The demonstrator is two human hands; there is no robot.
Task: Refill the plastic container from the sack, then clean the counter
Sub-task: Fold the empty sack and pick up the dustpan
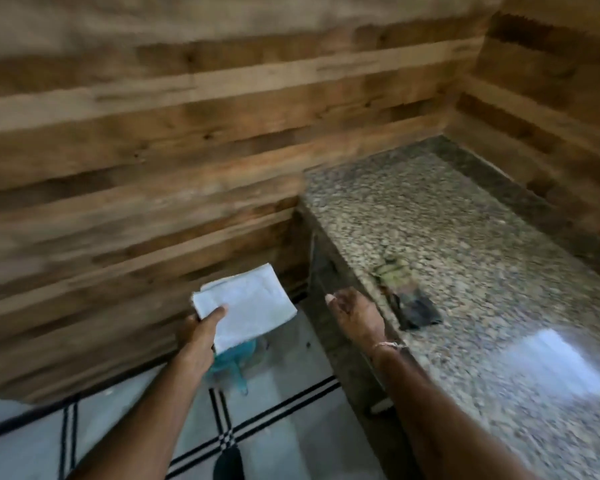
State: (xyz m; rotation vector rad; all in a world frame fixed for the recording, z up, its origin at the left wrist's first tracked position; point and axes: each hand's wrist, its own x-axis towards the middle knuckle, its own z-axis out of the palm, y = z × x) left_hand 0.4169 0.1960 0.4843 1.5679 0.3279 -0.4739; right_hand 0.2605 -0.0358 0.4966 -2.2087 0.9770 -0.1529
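Left hand (201,336) pinching a folded white cloth (246,306), thumb on top, held out over the floor (291,393), not on the counter (465,220) yet. The counter lies to the cloth's right, its long side running from near to far. Right hand (355,313) is stretched out flat with nothing in it, right at the counter's left edge, so it's the nearer one to the mess: a dark scrap (416,311) and a greenish bit (392,270) just beyond it. The cloth has to cross rightward, I'd say. No sack or plastic container in view; a teal thing (229,358) under the cloth is too blurred to name. No writing to read
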